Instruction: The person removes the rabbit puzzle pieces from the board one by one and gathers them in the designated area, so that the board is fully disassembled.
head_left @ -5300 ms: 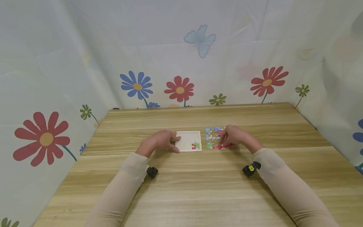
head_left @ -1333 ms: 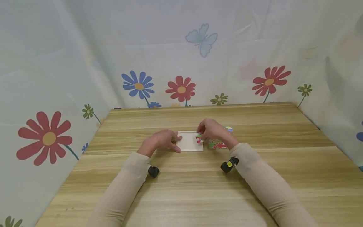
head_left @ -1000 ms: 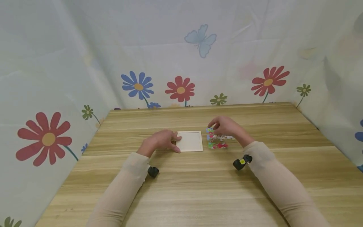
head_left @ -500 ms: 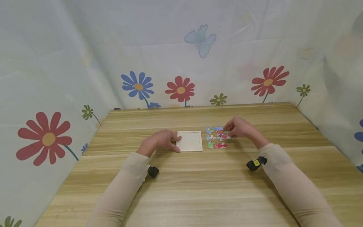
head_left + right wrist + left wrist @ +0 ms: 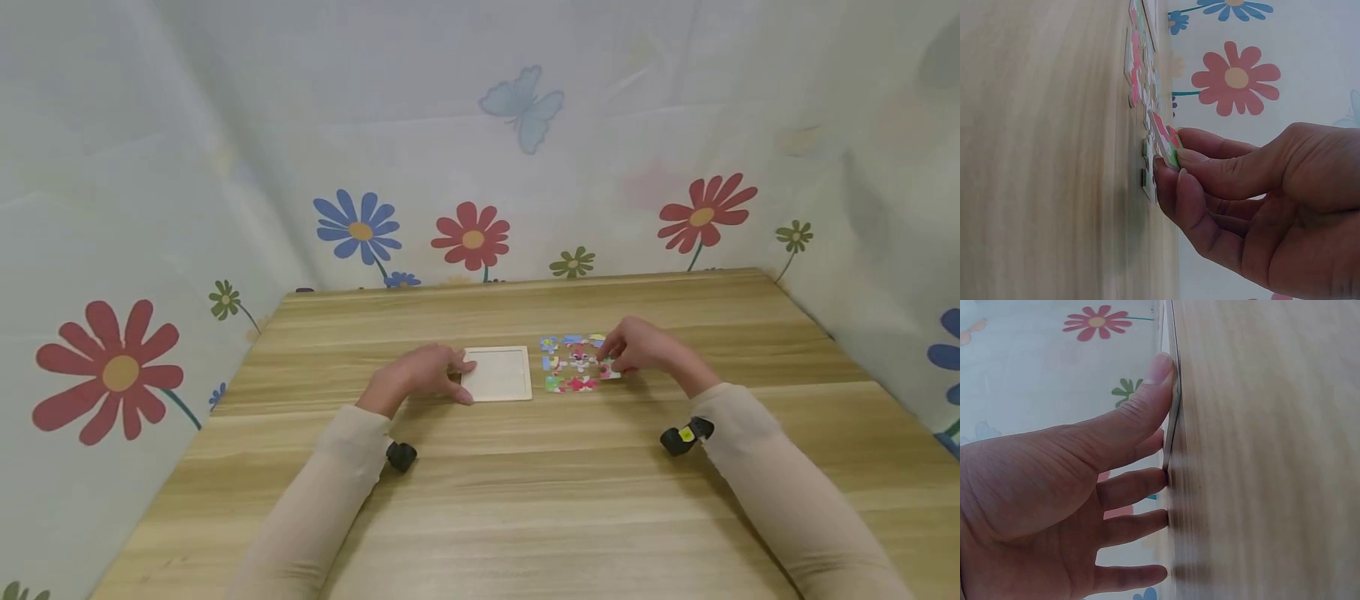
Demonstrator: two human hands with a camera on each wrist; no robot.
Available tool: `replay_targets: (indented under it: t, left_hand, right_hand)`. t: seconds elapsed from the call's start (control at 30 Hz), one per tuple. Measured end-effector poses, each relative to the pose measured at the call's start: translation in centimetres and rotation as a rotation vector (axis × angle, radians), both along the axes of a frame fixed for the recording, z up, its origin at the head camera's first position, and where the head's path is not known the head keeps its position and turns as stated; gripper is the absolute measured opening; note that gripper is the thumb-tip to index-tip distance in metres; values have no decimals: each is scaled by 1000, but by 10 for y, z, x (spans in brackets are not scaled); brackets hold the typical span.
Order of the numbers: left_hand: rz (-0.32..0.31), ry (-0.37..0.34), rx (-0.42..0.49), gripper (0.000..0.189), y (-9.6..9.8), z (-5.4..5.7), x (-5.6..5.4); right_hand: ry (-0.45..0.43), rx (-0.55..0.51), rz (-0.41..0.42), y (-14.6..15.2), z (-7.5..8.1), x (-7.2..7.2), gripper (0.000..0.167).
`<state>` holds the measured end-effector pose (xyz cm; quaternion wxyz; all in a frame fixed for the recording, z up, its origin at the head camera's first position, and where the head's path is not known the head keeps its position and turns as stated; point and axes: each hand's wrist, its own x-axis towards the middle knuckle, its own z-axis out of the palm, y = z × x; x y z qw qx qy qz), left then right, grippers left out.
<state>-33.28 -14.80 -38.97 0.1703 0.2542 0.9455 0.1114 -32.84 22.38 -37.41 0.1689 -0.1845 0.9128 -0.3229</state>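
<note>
My left hand (image 5: 422, 372) rests at the left side of a shallow square wooden puzzle tray (image 5: 527, 373), whose inside is bare. In the left wrist view the thumb (image 5: 1154, 384) lies on the tray's edge, and the other fingers stretch down to the tabletop, spread apart. My right hand (image 5: 647, 348) pinches a red, white and green jigsaw piece (image 5: 1166, 145) between thumb and fingers. That piece tilts over the lower right of the laid-out jigsaw pieces (image 5: 579, 361), which sit in loose rows right of the tray and show a pink cartoon face.
A wood-grain table (image 5: 480, 492) carries everything. Behind it hangs a pale curtain (image 5: 420, 108) printed with flowers and a butterfly. A black wrist camera (image 5: 402, 456) is strapped at the left cuff, another black camera (image 5: 684, 437) at the right.
A red and green piece lay in the tray's lower right corner at first. My right hand lifted it out and carried it right to the other pieces. The left hand stayed at the tray.
</note>
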Motion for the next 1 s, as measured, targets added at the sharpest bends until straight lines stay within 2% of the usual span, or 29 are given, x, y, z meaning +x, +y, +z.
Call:
replay_targets:
  t: [0.27, 0.73, 1.0]
  left_hand:
    - [-5, 4, -7, 74, 0, -1, -2]
    - [-3, -2, 0, 75, 5, 2, 0]
    - [9, 1, -13, 76, 7, 2, 1]
  right_hand:
    - [-47, 28, 7, -2, -5, 2, 20]
    - [-28, 110, -33, -6, -3, 8, 19]
    - [-21, 108, -41, -3, -3, 10, 19]
